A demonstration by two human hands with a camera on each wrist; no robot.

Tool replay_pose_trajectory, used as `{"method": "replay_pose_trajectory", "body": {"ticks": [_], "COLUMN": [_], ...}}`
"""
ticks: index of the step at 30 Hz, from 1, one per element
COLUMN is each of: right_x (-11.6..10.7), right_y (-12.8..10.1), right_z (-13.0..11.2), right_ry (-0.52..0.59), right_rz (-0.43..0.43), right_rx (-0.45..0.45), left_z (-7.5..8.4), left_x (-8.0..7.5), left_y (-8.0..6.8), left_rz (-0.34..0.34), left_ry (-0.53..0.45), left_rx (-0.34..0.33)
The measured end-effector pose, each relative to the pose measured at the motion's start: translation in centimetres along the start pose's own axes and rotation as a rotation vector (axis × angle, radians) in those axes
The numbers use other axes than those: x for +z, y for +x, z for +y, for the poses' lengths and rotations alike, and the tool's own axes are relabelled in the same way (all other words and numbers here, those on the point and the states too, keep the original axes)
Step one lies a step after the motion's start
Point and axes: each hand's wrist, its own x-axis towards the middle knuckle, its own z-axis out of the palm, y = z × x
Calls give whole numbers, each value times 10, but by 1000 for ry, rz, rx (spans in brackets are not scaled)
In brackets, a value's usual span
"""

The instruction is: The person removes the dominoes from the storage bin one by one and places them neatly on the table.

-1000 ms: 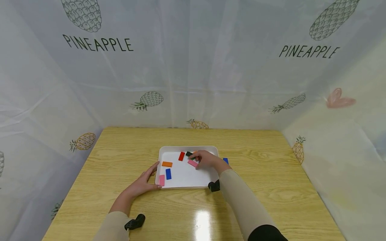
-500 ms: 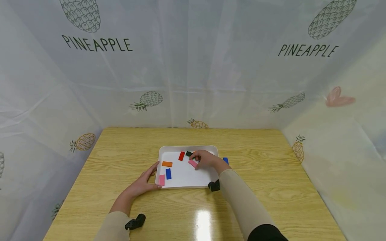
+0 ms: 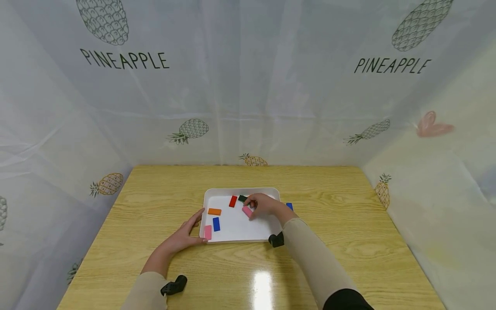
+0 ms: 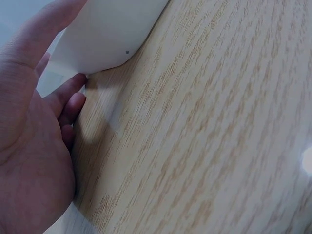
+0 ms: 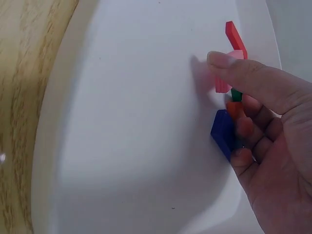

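My right hand [image 3: 267, 206] pinches a pink block [image 3: 246, 211] between thumb and fingers, over the white tray [image 3: 240, 232]. In the right wrist view the thumb lies along that pink block [image 5: 223, 83]. Beyond it are a red block [image 5: 236, 38] and a green block [image 5: 236, 94]; an orange block [image 5: 234, 110] and a blue block [image 5: 223, 131] sit close to the curled fingers, partly hidden. My left hand [image 3: 182, 237] spreads along the tray's left end, thumb at the near corner and fingers at the side; fingertips meet its outer wall in the left wrist view.
Inside the tray's left half lie an orange block [image 3: 215, 212], a blue block [image 3: 216, 224] and a second pink block [image 3: 208, 232]. Another blue block [image 3: 289, 206] lies on the wooden table [image 3: 329, 258] just right of the tray. A pineapple-print curtain [image 3: 248, 86] surrounds the table.
The pink block in my right hand has turned to a steeper slant, and the hand has shifted very slightly. My left hand keeps its place at the tray.
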Motion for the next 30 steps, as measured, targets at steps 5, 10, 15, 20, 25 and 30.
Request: {"method": "replay_pose_trajectory", "body": {"ticks": [5,10,15,20,25,30], "right_x": [-4,-11,-17,-23,-30,-39], "right_y": [-7,-16,-26,-37,-48,-60], "right_z": [-1,-3,-5,-6,-6,-7], "right_ry": [-4,-28,-42,-30,-39,-39], "right_rz": [8,22,28,31,50,68], "right_rx": [-44,-71,-91,-113,-105,-98], "left_z": [0,-1,-1,1,4,6], "left_x": [1,0,0,-1,-2,-2], "left_y": [0,1,1,-2,-3,-3], "left_rz": [0,-2,-8,-10,-7,-5], "left_ry": [-1,-4,-4,7,15,10], "left_rx": [-12,-5,11,5,7,17]}}
